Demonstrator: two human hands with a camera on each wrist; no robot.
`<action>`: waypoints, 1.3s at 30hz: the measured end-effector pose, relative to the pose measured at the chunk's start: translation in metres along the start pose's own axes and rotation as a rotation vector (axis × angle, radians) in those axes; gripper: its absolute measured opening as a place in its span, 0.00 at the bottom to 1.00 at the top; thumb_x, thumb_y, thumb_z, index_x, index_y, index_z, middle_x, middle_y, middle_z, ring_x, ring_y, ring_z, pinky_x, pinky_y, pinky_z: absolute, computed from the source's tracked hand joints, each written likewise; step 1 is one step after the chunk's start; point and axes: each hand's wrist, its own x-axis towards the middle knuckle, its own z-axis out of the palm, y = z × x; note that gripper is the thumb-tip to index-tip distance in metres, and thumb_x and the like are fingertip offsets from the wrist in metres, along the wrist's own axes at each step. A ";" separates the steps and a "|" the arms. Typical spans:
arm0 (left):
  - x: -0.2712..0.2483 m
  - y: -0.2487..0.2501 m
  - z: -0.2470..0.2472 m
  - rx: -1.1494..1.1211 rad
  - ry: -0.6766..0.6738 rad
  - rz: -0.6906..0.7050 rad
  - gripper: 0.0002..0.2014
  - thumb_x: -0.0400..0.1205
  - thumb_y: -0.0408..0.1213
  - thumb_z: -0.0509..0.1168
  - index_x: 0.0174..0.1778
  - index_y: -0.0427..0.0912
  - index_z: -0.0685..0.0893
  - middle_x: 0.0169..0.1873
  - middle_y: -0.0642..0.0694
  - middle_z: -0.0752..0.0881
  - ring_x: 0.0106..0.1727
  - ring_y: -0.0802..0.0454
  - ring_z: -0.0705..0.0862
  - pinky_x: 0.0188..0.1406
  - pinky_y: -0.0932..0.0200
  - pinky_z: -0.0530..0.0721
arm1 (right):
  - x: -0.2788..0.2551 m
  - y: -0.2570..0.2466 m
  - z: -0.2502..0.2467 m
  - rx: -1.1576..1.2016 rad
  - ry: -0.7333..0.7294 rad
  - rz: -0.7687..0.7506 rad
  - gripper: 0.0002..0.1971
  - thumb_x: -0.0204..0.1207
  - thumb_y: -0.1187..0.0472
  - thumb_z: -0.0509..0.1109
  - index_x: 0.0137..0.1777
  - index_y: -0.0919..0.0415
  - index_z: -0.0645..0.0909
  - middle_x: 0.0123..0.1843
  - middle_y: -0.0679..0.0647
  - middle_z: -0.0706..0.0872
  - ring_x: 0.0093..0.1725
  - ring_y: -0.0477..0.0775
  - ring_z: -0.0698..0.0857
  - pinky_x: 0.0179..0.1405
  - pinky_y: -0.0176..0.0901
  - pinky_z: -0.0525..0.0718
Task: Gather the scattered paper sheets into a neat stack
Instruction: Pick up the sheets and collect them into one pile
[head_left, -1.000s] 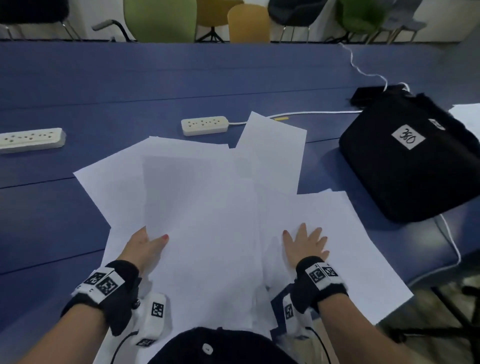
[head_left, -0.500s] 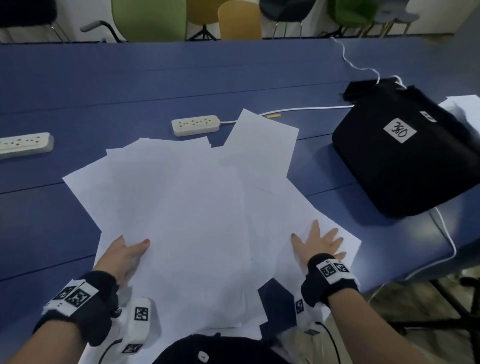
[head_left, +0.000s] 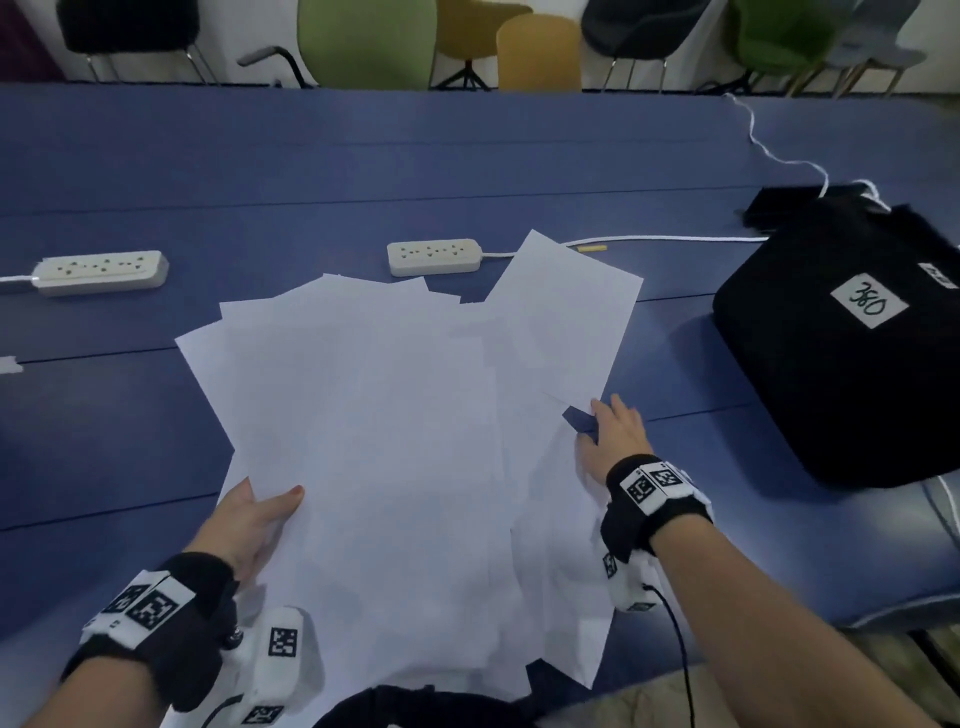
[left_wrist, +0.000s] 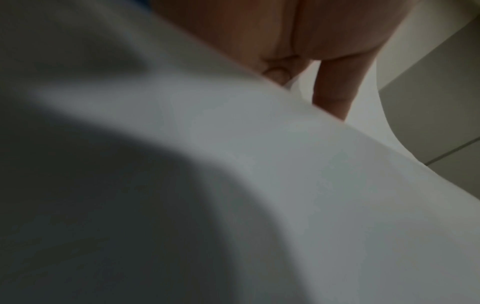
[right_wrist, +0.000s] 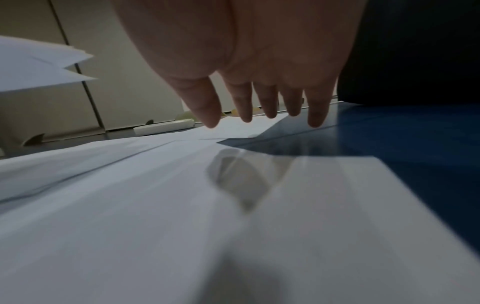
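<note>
Several white paper sheets (head_left: 374, 441) lie fanned and overlapping on the blue table (head_left: 467, 156); one sheet (head_left: 561, 322) sticks out at the far right. My left hand (head_left: 254, 514) holds the pile's left edge, thumb on top and fingers hidden beneath. In the left wrist view the left hand (left_wrist: 298, 51) shows behind a raised, curved sheet (left_wrist: 259, 164). My right hand (head_left: 613, 431) lies open at the pile's right edge. In the right wrist view the right hand (right_wrist: 259, 98) has straight fingertips touching down where paper (right_wrist: 182, 205) meets table.
A black bag (head_left: 841, 374) labelled 360 sits close on the right. Two white power strips (head_left: 434, 256) (head_left: 98, 270) and a white cable (head_left: 675, 239) lie just beyond the sheets. Chairs (head_left: 363, 41) stand behind the table. The table's near edge (head_left: 883, 608) is by my right forearm.
My right hand has left the top of the lower right sheet and moved forward to the pile's right edge. The right-hand sheets have slid inward. My left hand stays at the left edge.
</note>
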 end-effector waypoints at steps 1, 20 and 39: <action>0.001 -0.002 -0.004 -0.014 0.013 -0.002 0.17 0.82 0.26 0.58 0.68 0.32 0.74 0.58 0.34 0.84 0.60 0.36 0.82 0.66 0.42 0.74 | 0.007 -0.004 -0.001 -0.016 -0.016 -0.021 0.27 0.81 0.58 0.57 0.79 0.59 0.57 0.84 0.57 0.51 0.82 0.61 0.49 0.78 0.57 0.60; 0.005 -0.014 -0.017 -0.188 0.032 -0.013 0.18 0.82 0.25 0.57 0.69 0.35 0.73 0.57 0.38 0.83 0.57 0.41 0.82 0.64 0.46 0.73 | -0.011 -0.037 0.024 -0.182 -0.053 -0.234 0.34 0.77 0.39 0.51 0.80 0.55 0.54 0.83 0.59 0.58 0.81 0.60 0.56 0.80 0.56 0.54; 0.004 -0.015 -0.019 -0.176 0.040 -0.006 0.18 0.81 0.24 0.58 0.67 0.36 0.74 0.57 0.38 0.84 0.55 0.42 0.83 0.67 0.44 0.73 | -0.022 -0.053 0.040 -0.321 -0.297 -0.294 0.28 0.82 0.44 0.43 0.81 0.42 0.41 0.84 0.59 0.36 0.83 0.64 0.39 0.81 0.61 0.42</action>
